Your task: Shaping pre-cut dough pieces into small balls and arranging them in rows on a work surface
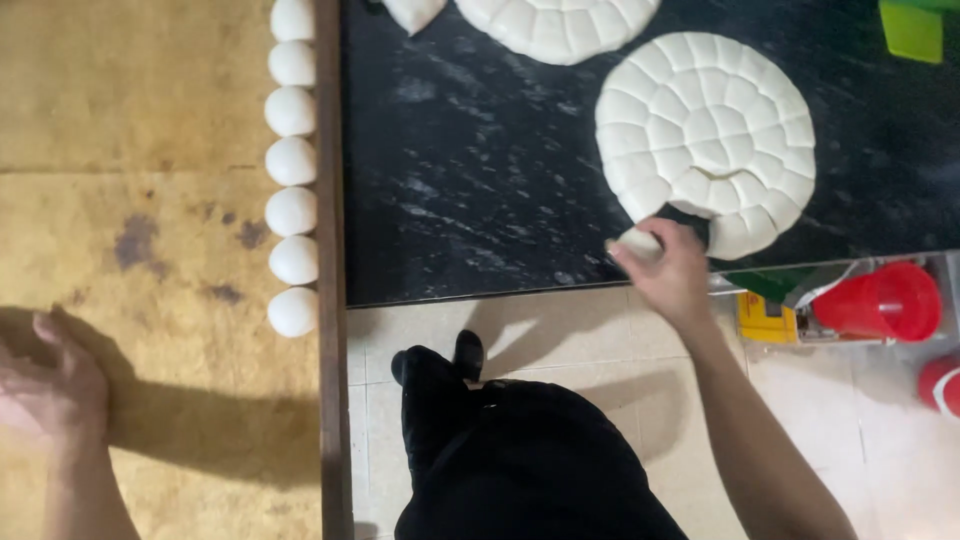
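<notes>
The right hand [672,272] is pinching one cut dough piece [638,243] between closed fingers at the near edge of the scored dough disc [706,135] on the black desk [470,180]. The left hand [50,385] is resting on the yellow cloth [130,130] at the near left, fingers loosely curled and holding nothing. Seven dough balls [292,210] are lying in a column along the cloth's right edge. A second scored disc [558,25] and a dough scrap [412,12] are lying at the far edge. Red containers [880,300] are sitting below the desk, on the right.
</notes>
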